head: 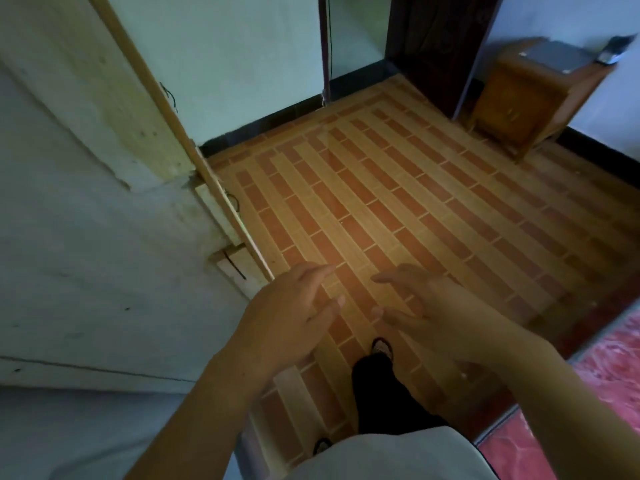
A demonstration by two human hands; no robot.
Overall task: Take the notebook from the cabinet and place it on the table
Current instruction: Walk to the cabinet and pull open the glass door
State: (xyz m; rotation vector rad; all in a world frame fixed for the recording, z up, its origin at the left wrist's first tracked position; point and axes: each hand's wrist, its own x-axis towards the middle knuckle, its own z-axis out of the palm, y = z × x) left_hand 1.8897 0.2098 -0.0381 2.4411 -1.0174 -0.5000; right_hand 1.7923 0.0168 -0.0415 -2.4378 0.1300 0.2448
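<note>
Both hands, left hand [294, 313] and right hand [429, 306], hang empty with fingers loosely spread. Far beyond the right fingers, a flat grey notebook [557, 56] lies on the wooden cabinet [519, 98]; probably light and stiff, best pinched by an edge.

Dim room: brick-patterned tile floor [398, 202], pale walls [242, 57], perhaps a dark wooden door [436, 46].

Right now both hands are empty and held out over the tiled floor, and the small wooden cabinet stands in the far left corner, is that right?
Not quite. The cabinet stands in the far right corner, not the left, as the head view shows. The rest holds: the left hand and right hand are both empty, fingers spread, held out over the tiled floor.
</note>
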